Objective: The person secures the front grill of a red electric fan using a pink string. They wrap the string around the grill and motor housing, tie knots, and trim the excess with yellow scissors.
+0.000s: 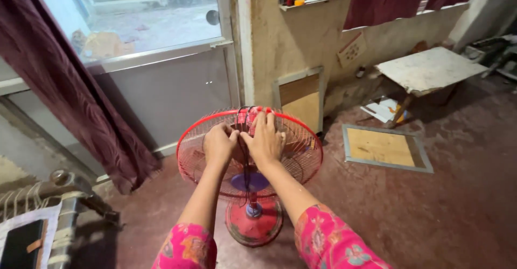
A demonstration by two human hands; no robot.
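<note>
A red pedestal fan stands on the floor in front of me, its round wire grille (299, 158) tilted up toward me and its red round base (253, 228) below. A dark cord runs over the top of the fan and down its middle. My left hand (218, 144) rests on the fan's motor housing at the grille's centre, fingers curled. Beside it, touching, my right hand (265, 138) lies flat on the housing with fingers reaching up to the grille's top rim. Both sleeves are pink with a flower print. The motor itself is hidden under my hands.
A maroon curtain (70, 91) hangs at the left by a glass door (151, 26). A framed board (385, 148) lies on the reddish floor at right, another leans on the wall (301, 99). A small white table (428, 70) stands far right. A metal-framed seat (54, 215) is at lower left.
</note>
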